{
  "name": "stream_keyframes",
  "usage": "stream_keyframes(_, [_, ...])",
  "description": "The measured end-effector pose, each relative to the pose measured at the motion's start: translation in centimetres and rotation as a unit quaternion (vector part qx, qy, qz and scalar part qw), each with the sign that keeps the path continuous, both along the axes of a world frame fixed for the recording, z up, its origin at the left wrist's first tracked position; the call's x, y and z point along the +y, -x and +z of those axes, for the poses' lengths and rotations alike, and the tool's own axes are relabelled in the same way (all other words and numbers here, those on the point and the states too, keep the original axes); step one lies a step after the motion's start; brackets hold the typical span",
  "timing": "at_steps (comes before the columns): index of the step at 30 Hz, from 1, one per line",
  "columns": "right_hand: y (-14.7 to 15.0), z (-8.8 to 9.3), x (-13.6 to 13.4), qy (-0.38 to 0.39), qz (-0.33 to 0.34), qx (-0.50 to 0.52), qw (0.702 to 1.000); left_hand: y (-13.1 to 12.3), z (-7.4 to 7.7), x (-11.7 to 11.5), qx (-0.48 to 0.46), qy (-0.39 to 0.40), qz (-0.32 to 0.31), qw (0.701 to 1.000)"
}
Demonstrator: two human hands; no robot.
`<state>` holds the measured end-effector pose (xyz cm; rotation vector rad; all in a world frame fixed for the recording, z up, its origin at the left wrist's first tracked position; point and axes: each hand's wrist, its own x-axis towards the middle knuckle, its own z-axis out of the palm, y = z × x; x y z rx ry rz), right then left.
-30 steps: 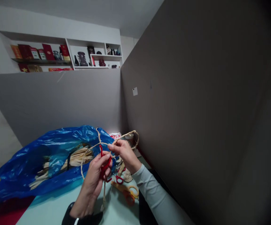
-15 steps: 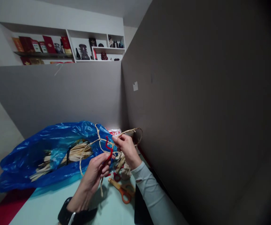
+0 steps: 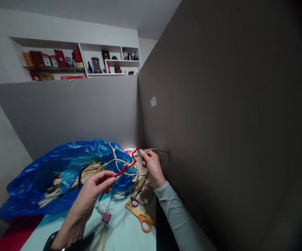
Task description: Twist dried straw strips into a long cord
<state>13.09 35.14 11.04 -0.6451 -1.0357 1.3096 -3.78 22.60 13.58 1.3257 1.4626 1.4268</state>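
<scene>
My left hand (image 3: 98, 184) pinches a fuzzy red yarn strand (image 3: 126, 168) between thumb and fingertips, with a pale twisted straw cord (image 3: 115, 159) running along it. The red strand slants up to the right, and its curled end lies by the fingertips of my right hand (image 3: 152, 165). My right thumb and index finger are pinched together; the straw cord comes out behind them toward the grey panel. Loops of the cord hang in front of the blue bag. Below my left hand a pinkish binder clip (image 3: 106, 217) grips straw strands over the table.
A blue plastic bag (image 3: 36, 170) holding a bundle of dry straw (image 3: 90, 171) lies left. Orange-handled scissors (image 3: 143, 220) and a red-handled pair (image 3: 134, 201) are on the pale tabletop (image 3: 125, 240). Grey panels (image 3: 219, 122) rise behind and right. Shelves (image 3: 83, 62) hold boxes and vases.
My hands have moved apart, my left to the left and my right to the right. The red strand now stretches between them. The binder clip has come into sight, and the view has tilted up slightly.
</scene>
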Motion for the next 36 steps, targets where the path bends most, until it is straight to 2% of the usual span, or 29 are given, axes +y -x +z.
stream_keyframes(4, [0.1,0.0,0.0,-0.006,-0.011,-0.001,1.0,0.5,0.7,-0.4,-0.038,-0.038,0.012,0.999])
stream_keyframes(6, [0.5,0.4,-0.8,-0.006,0.017,0.001,1.0,0.4,1.1,-0.7,-0.081,-0.045,0.013,0.996])
stream_keyframes(8, [1.1,0.9,-2.2,-0.008,0.099,0.004,0.995,0.1,1.2,-0.9,-0.12,-0.061,0.021,0.991])
stream_keyframes(11, [2.2,1.5,-4.4,-0.036,0.251,0.005,0.967,-0.5,1.0,-0.8,-0.135,-0.085,0.035,0.987])
stream_keyframes(13, [2.9,1.4,-5.4,-0.059,0.276,-0.001,0.959,-1.0,0.7,-0.4,-0.126,-0.089,0.034,0.987])
stream_keyframes(16, [3.4,1.0,-5.6,-0.092,0.242,-0.029,0.965,-1.5,0.4,0.1,-0.114,-0.087,0.028,0.989])
stream_keyframes(18, [3.2,0.8,-5.1,-0.109,0.225,-0.062,0.966,-1.2,0.5,0.2,-0.115,-0.092,0.047,0.988])
stream_keyframes(21, [2.3,1.1,-4.3,-0.114,0.205,-0.122,0.964,0.4,0.8,-0.2,-0.127,-0.11,0.102,0.981])
stream_keyframes(23, [1.7,1.4,-4.0,-0.119,0.195,-0.149,0.962,1.9,1.1,-0.6,-0.132,-0.112,0.118,0.978])
stream_keyframes(25, [1.3,1.7,-3.8,-0.122,0.187,-0.159,0.962,3.1,1.2,-0.7,-0.116,-0.08,0.095,0.985])
stream_keyframes(28, [1.1,2.0,-4.0,-0.134,0.18,-0.194,0.955,3.9,1.0,-0.5,-0.052,-0.009,0.027,0.998])
stream_keyframes(31, [1.1,2.1,-4.7,-0.204,0.152,-0.281,0.925,3.2,0.8,-0.4,-0.011,-0.014,0.008,1.0])
stream_keyframes(36, [1.4,2.4,-6.4,-0.333,0.067,-0.408,0.847,2.0,1.1,-1.0,-0.01,-0.06,0.01,0.998])
